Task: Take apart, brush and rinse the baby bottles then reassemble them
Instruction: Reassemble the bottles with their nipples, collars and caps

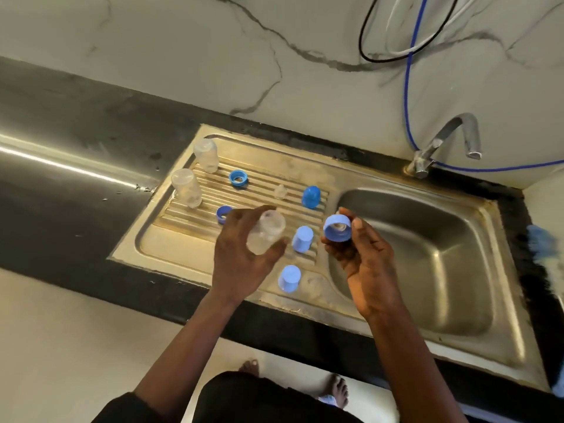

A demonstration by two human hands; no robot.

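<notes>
1. My left fingers [274,244] wrap round a clear bottle [266,232] – held tilted above the draining board [183,239].
2. My right fingers [355,222] pinch a blue ring [337,228] with its teat inside – just beside the bottle, not touching.
3. Two more bottles [186,187] stand upside down on the board.
4. Blue caps [302,238] sit near my hands.

Clear, colourless bottle bodies [206,155] stand at centre left on a dull brass-toned steel drainboard [183,248] marked with parallel ridges. Bright blue rings [238,178] and a deep blue domed cap [311,196] sit mid-frame; paler blue caps [302,238] lie lower centre. The countertop [76,141] is black. The wall [183,56] across the top is cream with grey veining. Black, white and blue cables [407,96] hang at upper right. The basin [427,270] is silver-grey.
</notes>
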